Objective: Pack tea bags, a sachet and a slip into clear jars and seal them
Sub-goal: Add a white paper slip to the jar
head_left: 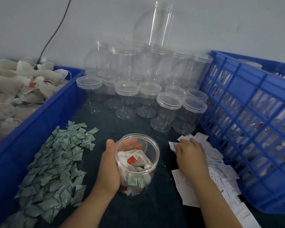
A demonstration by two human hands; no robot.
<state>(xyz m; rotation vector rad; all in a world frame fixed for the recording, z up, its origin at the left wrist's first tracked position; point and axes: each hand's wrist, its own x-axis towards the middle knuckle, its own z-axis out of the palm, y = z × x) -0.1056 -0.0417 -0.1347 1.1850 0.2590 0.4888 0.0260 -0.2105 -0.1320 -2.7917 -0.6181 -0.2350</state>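
Your left hand [109, 168] is wrapped round the open jar [155, 163], thumb up at the rim and fingers showing through the far wall. The jar sits tilted toward you, low over the dark surface [138, 211]. Tea bags [138, 153] and one green sachet [135, 181] are already inside. No slip visible in it, no lid on.

Your right hand [191, 153] lies on the slip pile [220, 178], fingers bent down onto the paper at the pile's near edge. Can't tell if it's pinching a slip or only pressing on them.

Risks, as I judge them:
- Double pick. The slips are thin and overlapping, so two could lift together and one jar gets an extra.
- Dragging. Bent fingers could sweep loose slips off toward the jar or the blue crate [253, 112].
- Spill. The mouth is open and tilted, so more tilt could let the top tea bag slide out.
- Slip folding on the rim or landing outside if dropped from off-centre.
- Knocking the empty jars [168, 111] stacked just behind. They look light and would topple easily.
- The sachet pile [56, 162] is near your left wrist and could scatter if brushed.
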